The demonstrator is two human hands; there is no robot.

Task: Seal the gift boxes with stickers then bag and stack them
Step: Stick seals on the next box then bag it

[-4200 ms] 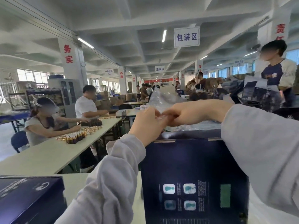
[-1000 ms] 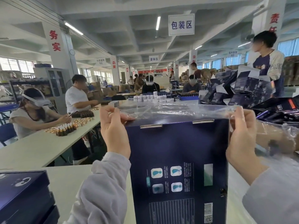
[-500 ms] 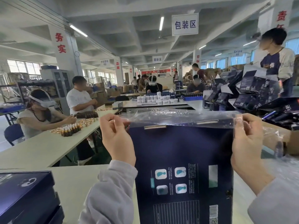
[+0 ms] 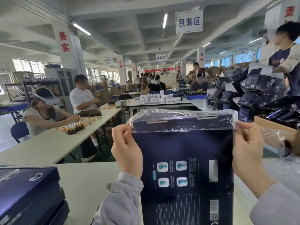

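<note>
A dark blue gift box [image 4: 186,168] stands upright on the white table in front of me, its printed back facing me. A clear plastic bag [image 4: 181,120] covers its top edge like a cap. My left hand [image 4: 126,148] pinches the bag's left edge beside the box's upper left corner. At the upper right corner my right hand [image 4: 246,146] pinches the bag's right edge. The lower part of the box is bare of plastic.
Stacked dark blue boxes [image 4: 29,192] lie at the lower left on my table [image 4: 87,179]. A heap of dark cartons [image 4: 259,91] and loose clear bags [image 4: 276,140] sit to the right. People work at a long table [image 4: 53,140] to the left and at other tables behind.
My hands, joined above the box 4 s ago, have spread to its two upper corners, and the bag's mouth has come down over the box's top edge.
</note>
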